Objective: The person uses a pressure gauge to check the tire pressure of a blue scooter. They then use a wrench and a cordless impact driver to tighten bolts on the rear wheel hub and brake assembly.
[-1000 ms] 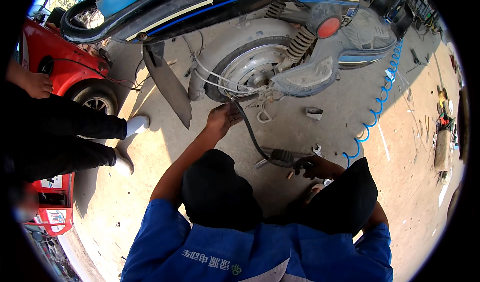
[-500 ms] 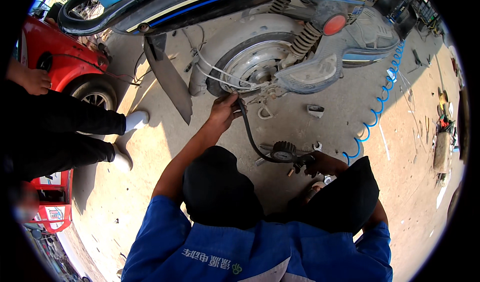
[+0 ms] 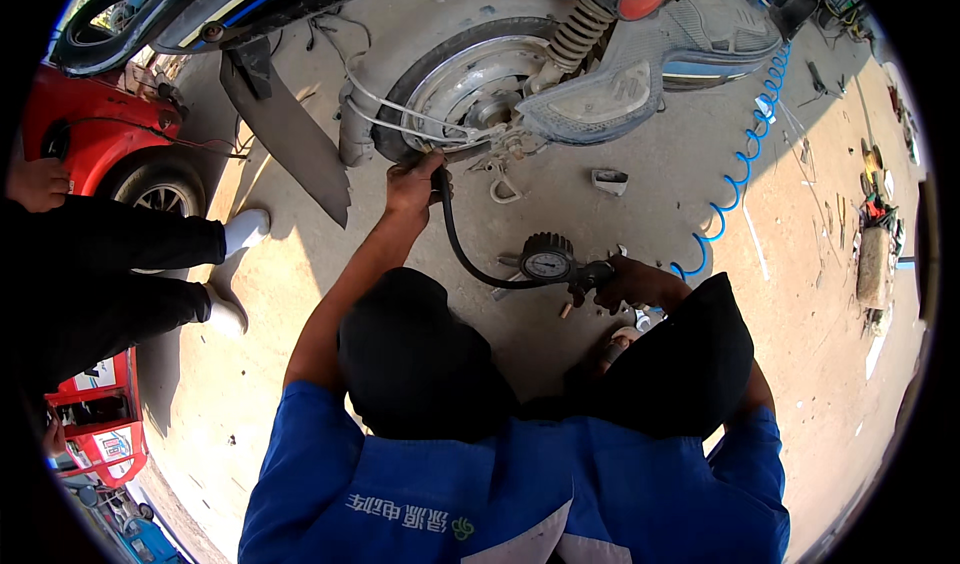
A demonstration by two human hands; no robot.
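Observation:
My left hand (image 3: 412,186) is closed around the end of a black rubber hose (image 3: 457,242) at the lower edge of the scooter's wheel (image 3: 432,94). Fingers hide the hose tip, so I cannot tell how it meets the valve. From there the hose curves down to a tire inflator gauge (image 3: 547,263) with a round dial and ribbed black casing. Beside the dial, my right hand (image 3: 635,284) grips the inflator's dark handle. A blue coiled air hose (image 3: 722,207) runs from near that hand toward the upper right. Pale cables (image 3: 385,122) cross the wheel.
A metal box-like piece (image 3: 609,181) lies on the concrete. Tools and scraps (image 3: 875,264) are strewn along the right. At left a person in dark trousers (image 3: 120,229) and white shoes stands by a red vehicle (image 3: 95,154). A dark mudflap (image 3: 285,134) hangs left of the wheel.
The view has shifted, so the scooter and floor sit higher and farther left. The gauge's dial is turned more toward me. Both hands keep their holds.

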